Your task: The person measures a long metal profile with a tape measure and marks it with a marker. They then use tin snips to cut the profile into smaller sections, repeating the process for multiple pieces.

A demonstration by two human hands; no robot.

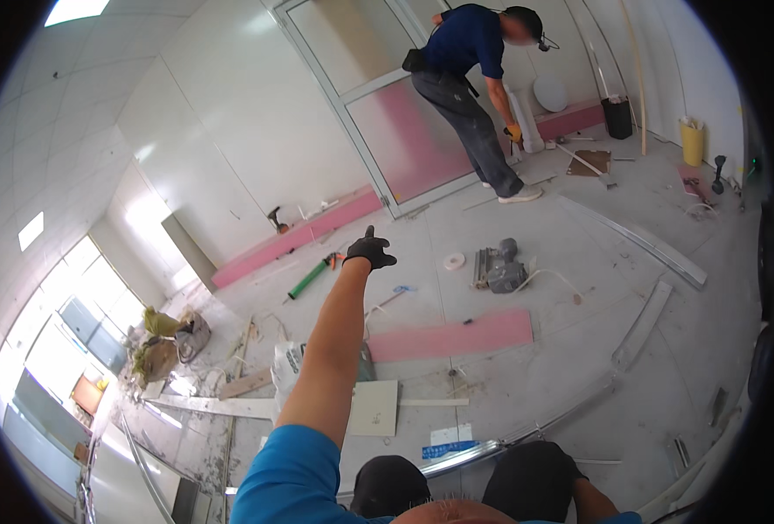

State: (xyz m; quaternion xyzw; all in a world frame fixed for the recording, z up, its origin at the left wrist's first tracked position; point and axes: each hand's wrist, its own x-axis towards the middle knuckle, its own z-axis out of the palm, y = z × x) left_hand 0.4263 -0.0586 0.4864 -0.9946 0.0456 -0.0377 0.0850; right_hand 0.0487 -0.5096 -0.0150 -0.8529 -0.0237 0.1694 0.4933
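Note:
My left arm stretches far forward. At its end my left hand (pixel 372 251), in a dark glove, is raised with the index finger pointing ahead, and it holds nothing. Nearest to it in the picture is a green caulking gun (pixel 309 279) with an orange handle, lying on the floor. My right forearm (pixel 593 501) shows at the lower edge beside my dark knee (pixel 533 482). Its hand blends into the dark clothing, so its fingers cannot be made out. A long shiny metal strip (pixel 462 456) lies before my knees.
A person (pixel 461 79) bends over at the far right, a gloved hand near a white column-like piece. Grey power tool (pixel 505 278), tape roll (pixel 454 261), pink board (pixel 452 336), metal channel (pixel 640 240) and yellow bucket (pixel 692 142) stand or lie about. A glazed door (pixel 385 105) is behind.

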